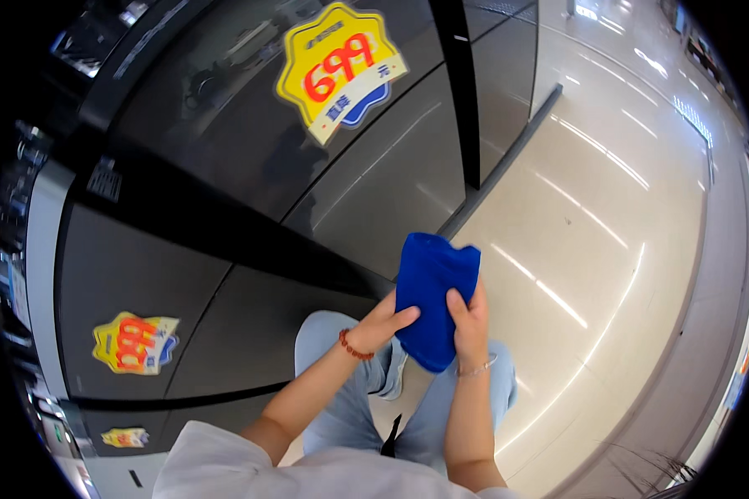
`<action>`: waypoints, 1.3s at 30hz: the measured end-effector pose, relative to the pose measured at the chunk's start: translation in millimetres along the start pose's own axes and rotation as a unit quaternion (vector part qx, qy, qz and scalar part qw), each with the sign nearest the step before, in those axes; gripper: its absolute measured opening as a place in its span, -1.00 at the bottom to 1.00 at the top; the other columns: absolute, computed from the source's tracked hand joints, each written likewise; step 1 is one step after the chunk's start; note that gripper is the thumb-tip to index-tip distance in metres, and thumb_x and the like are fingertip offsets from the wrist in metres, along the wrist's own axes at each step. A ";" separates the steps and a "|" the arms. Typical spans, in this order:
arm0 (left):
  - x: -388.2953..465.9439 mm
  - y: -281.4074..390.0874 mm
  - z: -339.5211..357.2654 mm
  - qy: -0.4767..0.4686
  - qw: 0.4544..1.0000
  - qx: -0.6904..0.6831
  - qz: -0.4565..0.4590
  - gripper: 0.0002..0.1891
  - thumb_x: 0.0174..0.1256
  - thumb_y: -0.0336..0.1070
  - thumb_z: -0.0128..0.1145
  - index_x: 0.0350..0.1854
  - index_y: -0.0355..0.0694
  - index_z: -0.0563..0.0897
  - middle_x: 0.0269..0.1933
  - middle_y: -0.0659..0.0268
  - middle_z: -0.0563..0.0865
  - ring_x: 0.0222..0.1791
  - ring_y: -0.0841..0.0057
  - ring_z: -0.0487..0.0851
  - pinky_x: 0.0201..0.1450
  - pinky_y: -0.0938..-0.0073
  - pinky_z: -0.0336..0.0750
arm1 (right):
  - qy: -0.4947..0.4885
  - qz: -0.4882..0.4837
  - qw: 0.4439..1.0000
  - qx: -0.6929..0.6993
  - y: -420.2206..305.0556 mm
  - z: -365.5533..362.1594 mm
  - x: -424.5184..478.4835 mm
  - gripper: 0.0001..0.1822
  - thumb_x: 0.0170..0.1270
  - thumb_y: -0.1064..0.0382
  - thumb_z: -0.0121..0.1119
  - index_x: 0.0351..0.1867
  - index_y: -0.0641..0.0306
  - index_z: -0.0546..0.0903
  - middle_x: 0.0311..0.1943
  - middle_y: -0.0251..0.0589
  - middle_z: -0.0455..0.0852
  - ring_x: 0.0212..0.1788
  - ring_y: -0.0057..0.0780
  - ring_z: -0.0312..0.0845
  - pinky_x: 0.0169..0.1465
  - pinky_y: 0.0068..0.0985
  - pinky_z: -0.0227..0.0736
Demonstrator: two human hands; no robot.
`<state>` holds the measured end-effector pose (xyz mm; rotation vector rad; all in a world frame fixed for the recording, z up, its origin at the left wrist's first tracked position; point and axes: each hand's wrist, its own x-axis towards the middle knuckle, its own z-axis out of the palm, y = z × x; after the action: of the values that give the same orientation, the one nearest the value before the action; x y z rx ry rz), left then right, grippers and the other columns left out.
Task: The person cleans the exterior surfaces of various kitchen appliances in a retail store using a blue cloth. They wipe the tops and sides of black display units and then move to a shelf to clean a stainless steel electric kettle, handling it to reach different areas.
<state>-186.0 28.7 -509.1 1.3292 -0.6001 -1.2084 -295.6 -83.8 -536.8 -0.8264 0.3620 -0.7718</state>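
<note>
A folded blue cloth (435, 293) is held up in front of me between both hands, above my knees. My left hand (381, 323) grips its left edge, thumb on top and fingers hidden underneath; a red bead bracelet circles that wrist. On the right edge my right hand (471, 321) holds the cloth the same way, with a thin silver-coloured bangle at the wrist. The cloth touches nothing else that I can see. Just beyond it stand dark, glossy appliance doors (387, 156), which look like refrigerator fronts.
A large yellow price sticker (340, 68) is on the dark door ahead; smaller ones (136, 344) sit on the doors at left. A grey base strip (512, 156) runs along the appliances' foot. Shiny beige floor tiles (574, 249) spread to the right, reflecting lights.
</note>
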 end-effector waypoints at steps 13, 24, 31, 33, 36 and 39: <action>10.5 67.9 36.7 0.178 0.785 0.528 0.271 -0.41 0.21 -0.04 0.24 0.18 -0.34 0.46 0.06 0.08 0.40 0.09 0.24 0.37 0.18 0.34 0.34 | -0.179 0.104 0.955 0.213 -37.1 2.2 36.4 -0.09 0.22 -0.22 0.29 0.46 0.24 0.23 0.32 -0.01 0.46 0.25 -0.10 0.48 0.27 -0.24 0.48; -29.5 141.8 -34.4 0.479 0.626 0.339 0.514 -0.45 0.37 -0.15 -0.03 0.37 -0.25 0.34 0.36 0.15 0.34 0.36 0.31 0.39 0.39 0.24 0.31 | -0.129 -0.028 0.974 -0.182 7.5 62.5 41.9 -0.44 0.22 0.31 0.31 0.25 0.30 0.42 0.14 -0.02 0.60 0.13 -0.20 0.56 0.22 -0.35 0.43; -30.6 161.7 -49.7 0.469 0.595 0.321 0.568 -0.50 0.42 -0.34 -0.06 0.39 -0.31 0.38 0.38 0.11 0.42 0.41 0.31 0.38 0.43 0.29 0.25 | -0.135 -0.480 0.827 -0.259 -8.1 166.1 84.9 -0.38 0.07 0.46 0.23 0.27 0.31 0.46 0.37 0.09 0.38 0.36 0.06 0.35 0.42 -0.21 0.20; -24.6 167.4 -45.7 0.504 0.580 0.317 0.555 -0.54 0.46 -0.40 -0.10 0.39 -0.33 0.41 0.36 0.09 0.49 0.40 0.27 0.43 0.44 0.29 0.28 | -0.180 -0.503 0.776 -0.334 28.9 171.2 99.8 -0.31 0.00 0.34 0.33 0.29 0.21 0.50 0.40 0.03 0.37 0.42 0.16 0.23 0.45 0.03 0.05; -20.3 170.0 -48.1 0.532 0.592 0.266 0.544 -0.57 0.47 -0.40 -0.08 0.35 -0.34 0.46 0.29 0.06 0.56 0.30 0.30 0.54 0.35 0.34 0.39 | -0.163 -0.503 0.760 -0.378 100.8 135.3 93.4 -0.28 -0.04 0.28 0.37 0.29 0.18 0.51 0.43 -0.02 0.31 0.47 0.20 0.11 0.47 0.18 -0.10; -12.8 167.5 -50.4 0.532 0.613 0.215 0.543 -0.60 0.48 -0.41 -0.10 0.31 -0.35 0.50 0.22 0.04 0.62 0.20 0.34 0.61 0.29 0.33 0.46 | -0.131 -0.441 0.792 -0.402 139.6 95.1 93.0 -0.19 -0.12 0.25 0.42 0.32 0.15 0.48 0.42 -0.05 0.33 0.45 0.25 0.13 0.46 0.18 -0.05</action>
<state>-93.1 29.2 -360.3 1.3859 -0.6065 0.8129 -113.1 -42.3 -583.4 -1.9689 0.0014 -1.3743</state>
